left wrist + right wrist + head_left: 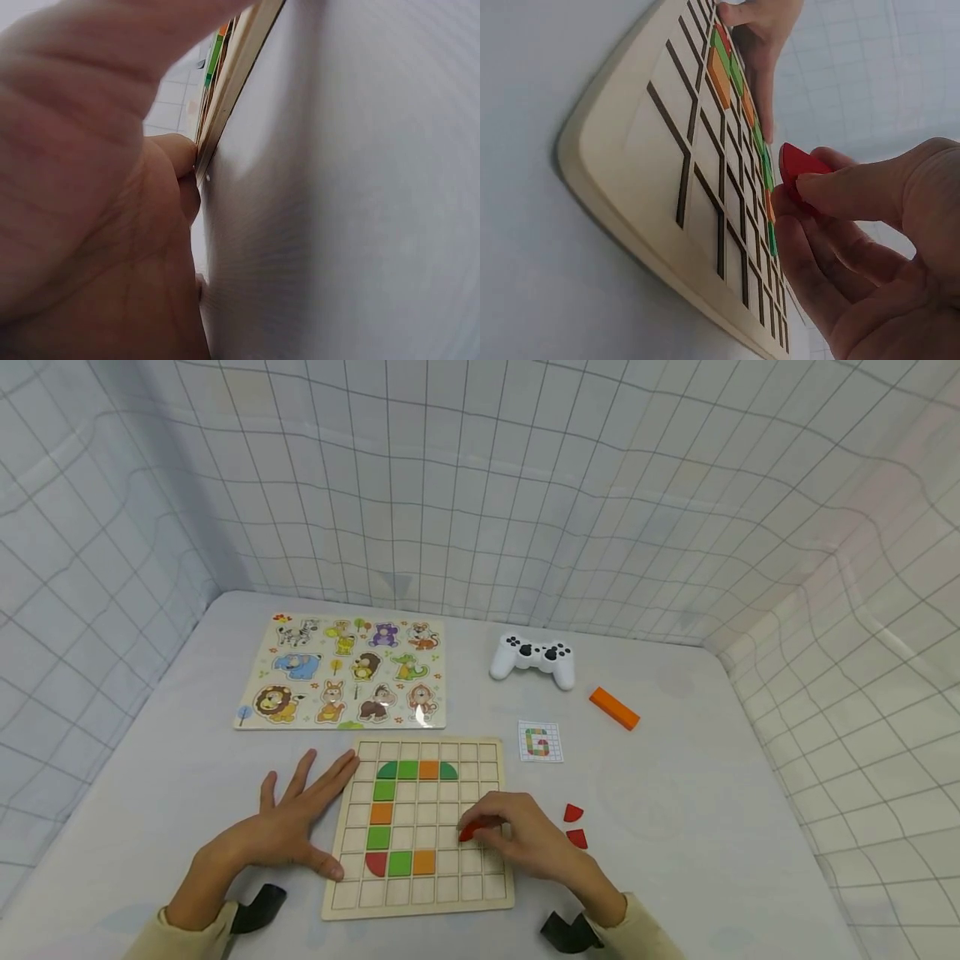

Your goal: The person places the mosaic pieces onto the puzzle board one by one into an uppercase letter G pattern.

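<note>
A wooden grid board (pixel 426 814) lies flat in front of me, with green, orange and red pieces set in its squares along the top, left and bottom of a C shape. My left hand (pixel 281 833) is spread at the board's left side, thumb and fingertips at the frame. Between the thumb and fingers of my right hand (pixel 528 837) a red quarter-circle piece (pixel 801 166) is pinched, held over the right part of the grid. Two more red quarter-circle pieces, one upper (pixel 573 812) and one lower (pixel 577 838), lie on the table beyond that hand.
A small pattern card (pixel 553 745) sits off the board's upper right corner. Behind are an animal puzzle (pixel 352 693), a white game controller (pixel 532 660) and an orange block (pixel 614 708). Grid-patterned cloth walls (pixel 450 485) enclose the table at the back and sides.
</note>
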`<state>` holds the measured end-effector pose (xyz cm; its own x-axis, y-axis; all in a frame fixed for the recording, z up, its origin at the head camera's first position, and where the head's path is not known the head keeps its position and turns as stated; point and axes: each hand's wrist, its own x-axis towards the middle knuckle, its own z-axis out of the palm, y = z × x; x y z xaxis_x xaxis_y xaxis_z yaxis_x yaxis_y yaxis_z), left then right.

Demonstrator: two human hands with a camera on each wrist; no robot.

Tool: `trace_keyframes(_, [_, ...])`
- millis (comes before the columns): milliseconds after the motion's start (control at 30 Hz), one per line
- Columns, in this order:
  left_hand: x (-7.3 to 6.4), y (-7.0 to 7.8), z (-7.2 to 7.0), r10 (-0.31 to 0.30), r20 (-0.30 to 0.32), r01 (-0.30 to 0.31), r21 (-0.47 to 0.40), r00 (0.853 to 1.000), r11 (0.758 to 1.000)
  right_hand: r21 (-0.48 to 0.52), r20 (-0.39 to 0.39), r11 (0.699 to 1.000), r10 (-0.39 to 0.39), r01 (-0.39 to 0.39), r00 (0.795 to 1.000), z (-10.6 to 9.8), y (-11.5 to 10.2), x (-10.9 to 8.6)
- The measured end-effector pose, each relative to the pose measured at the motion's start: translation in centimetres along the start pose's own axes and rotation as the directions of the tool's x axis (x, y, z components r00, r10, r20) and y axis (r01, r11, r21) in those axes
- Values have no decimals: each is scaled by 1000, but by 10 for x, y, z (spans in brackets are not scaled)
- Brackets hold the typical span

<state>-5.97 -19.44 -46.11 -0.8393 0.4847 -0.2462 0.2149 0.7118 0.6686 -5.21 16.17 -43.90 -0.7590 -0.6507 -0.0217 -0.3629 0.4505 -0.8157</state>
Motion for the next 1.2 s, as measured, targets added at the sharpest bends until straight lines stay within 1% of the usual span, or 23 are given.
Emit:
trace_keyframes(67, [0,0,0,-2,2,2,2,1000,1000,5,17,1000,15,-16,1000,3,-2,3])
trace_keyframes(167, [0,-1,1,-1,2,1,1,1000,1000,-3,39,1000,19,-19,999,8,-3,6])
trace_keyframes(267, [0,-1,1,2,0,-2,-2,1000,1000,12,53,999,36,-37,998,12,-5,8])
trace_keyframes(433, [0,0,0,3,-1,-3,-5,1000,1000,40,47,997,61,-63,997,15,-7,12])
trace_keyframes(633, [1,1,0,-2,-1,2,0,1000,1000,1,38,997,77,-78,996,18,-6,15])
trace_keyframes(900, [2,0,1,-15,5,15,2,1000,1000,8,28,999,47,-47,999,21,-5,14])
trace_keyframes(1033, [2,0,1,-15,8,15,-4,1000,1000,10,33,998,63,-64,997,21,-5,15])
trace_keyframes(1200, [2,0,1,-10,7,10,-2,1000,1000,-38,25,996,78,-77,997,22,-5,16])
